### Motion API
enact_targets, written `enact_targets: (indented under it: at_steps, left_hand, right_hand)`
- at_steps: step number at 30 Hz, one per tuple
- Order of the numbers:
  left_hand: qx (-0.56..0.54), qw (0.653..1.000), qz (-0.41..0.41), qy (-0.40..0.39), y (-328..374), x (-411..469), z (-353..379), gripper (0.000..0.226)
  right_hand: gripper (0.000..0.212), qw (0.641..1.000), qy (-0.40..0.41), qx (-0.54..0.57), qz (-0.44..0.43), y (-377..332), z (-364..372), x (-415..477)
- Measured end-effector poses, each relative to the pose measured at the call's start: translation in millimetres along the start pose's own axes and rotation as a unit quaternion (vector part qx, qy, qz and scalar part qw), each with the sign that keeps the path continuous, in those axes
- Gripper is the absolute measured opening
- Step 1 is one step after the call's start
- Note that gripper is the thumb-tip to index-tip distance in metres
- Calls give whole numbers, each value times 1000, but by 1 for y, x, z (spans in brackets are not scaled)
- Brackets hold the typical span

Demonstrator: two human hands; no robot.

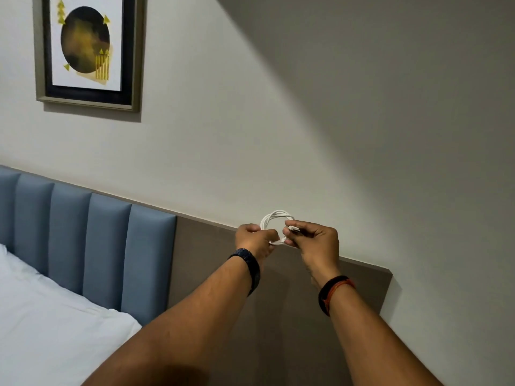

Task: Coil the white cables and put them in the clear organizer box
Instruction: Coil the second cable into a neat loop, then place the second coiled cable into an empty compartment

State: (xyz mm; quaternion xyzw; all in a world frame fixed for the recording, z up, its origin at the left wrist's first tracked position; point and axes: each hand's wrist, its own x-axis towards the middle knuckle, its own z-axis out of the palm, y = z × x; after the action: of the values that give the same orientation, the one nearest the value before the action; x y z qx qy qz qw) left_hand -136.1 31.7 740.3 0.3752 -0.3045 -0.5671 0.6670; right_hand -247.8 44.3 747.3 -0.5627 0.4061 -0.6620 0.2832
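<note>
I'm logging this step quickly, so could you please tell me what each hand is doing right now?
Left hand: closed, pinching the white cable coil.
Right hand: closed on the same coil, gripping its plug end.

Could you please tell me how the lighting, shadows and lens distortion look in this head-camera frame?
Head view: dim, even indoor light; a broad diagonal shadow darkens the upper right wall; the framed picture casts a soft shadow below it; wide-angle tilt slants the headboard; the white cable between left hand and right hand stays sharp.
</note>
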Motion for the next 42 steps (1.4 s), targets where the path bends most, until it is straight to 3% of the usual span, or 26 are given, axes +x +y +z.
enact_targets:
  at_steps: [3,7,11,16,20,30,37,42]
  left_hand:
    - [24,1000,-4,17,-1,-1,2,37]
    - [112,990,74,-52,-9,-8,-1,2]
    - [161,974,138,-81,-19,-10,-9,21]
    - [244,949,159,-119,-44,-7,-17,15]
    - [313,930,105,-165,-85,-7,-36,21]
    - [443,890,-64,-89,-254,-3,-95,22]
    - [503,834,-213,-77,-427,7,-178,23]
    - [550,788,-269,-64,-561,9,-250,19]
  right_hand:
    - [19,1000,-3,10,1,2,1,-1]
    - [22,999,20,32,4,6,-4,1]
    - [22,998,42,32,20,17,-13,3]
    - [23,995,46,57,70,44,-30,-8]
    - [26,990,39,60,125,83,-55,-34]
    - [24,941,15,61,333,227,-103,-121]
    - [13,892,86,-59,439,407,-113,-220]
    - [10,829,103,-60,546,542,-133,-302]
